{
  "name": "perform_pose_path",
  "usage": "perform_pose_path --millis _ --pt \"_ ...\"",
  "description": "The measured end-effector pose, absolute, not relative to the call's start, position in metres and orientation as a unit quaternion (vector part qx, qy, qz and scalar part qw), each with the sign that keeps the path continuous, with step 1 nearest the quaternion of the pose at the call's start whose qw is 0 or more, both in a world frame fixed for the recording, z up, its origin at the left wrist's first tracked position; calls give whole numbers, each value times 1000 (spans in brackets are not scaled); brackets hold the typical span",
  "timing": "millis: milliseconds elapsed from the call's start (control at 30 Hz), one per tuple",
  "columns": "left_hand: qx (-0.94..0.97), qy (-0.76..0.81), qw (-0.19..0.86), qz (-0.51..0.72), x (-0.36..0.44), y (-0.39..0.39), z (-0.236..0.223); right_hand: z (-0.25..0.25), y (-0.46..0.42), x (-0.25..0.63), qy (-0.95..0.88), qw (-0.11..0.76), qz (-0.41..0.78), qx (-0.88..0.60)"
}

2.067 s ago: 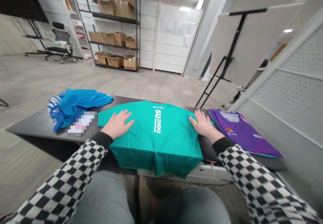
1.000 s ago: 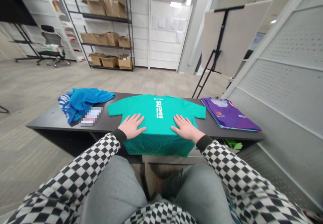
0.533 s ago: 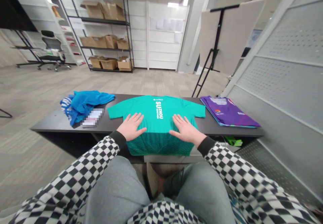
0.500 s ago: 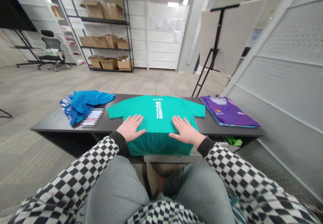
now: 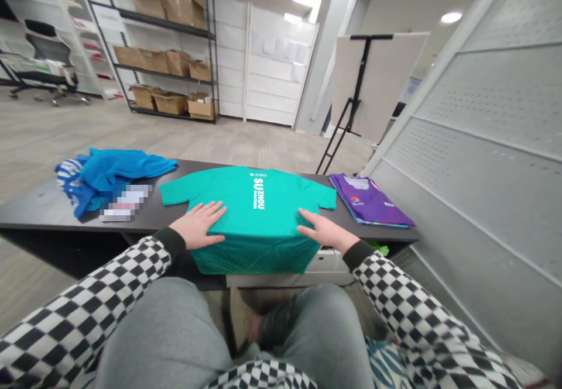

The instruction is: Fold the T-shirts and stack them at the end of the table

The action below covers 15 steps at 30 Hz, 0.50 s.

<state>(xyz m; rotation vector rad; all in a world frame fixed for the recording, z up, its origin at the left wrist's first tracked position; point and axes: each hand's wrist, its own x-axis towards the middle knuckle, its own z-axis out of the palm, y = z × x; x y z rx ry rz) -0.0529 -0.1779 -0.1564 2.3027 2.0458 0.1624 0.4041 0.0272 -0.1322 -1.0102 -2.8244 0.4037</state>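
A green T-shirt (image 5: 237,202) with white SUZHOU lettering lies spread on the dark table (image 5: 153,219). Its collar points away from me, and its lower part hangs over the front edge. On the shirt's left side my left hand (image 5: 198,224) rests flat, fingers stretched out. My right hand (image 5: 324,229) is at the shirt's right edge with its fingers apart; whether it presses on the cloth I cannot tell. Neither hand grips anything.
A crumpled blue garment (image 5: 118,169) lies on the table's left, beside a blurred-out paper (image 5: 127,203). Folded purple shirts (image 5: 371,199) are stacked at the right. A grey perforated partition (image 5: 483,143) stands along the right side. Shelves with cardboard boxes (image 5: 171,102) are at the back.
The view has turned a little to the right, so everything sits further left. My right hand has shifted outward toward the shirt's right edge. The left hand stays on the shirt.
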Motion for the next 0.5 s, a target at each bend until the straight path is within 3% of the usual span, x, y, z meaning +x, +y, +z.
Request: perform_pose_path --millis 133,300,400,500 --pt "739 669 45 67 -33 -178 -141 -104 77 425 -840 159 100 -509" --pt "767 583 63 262 69 -185 -122 -88 139 441 -738 134 49 -659" --pt "782 473 121 389 145 -202 -142 -90 166 437 -726 111 38 -678" --pt "837 395 161 342 197 -219 -189 -91 183 425 -732 91 21 -675"
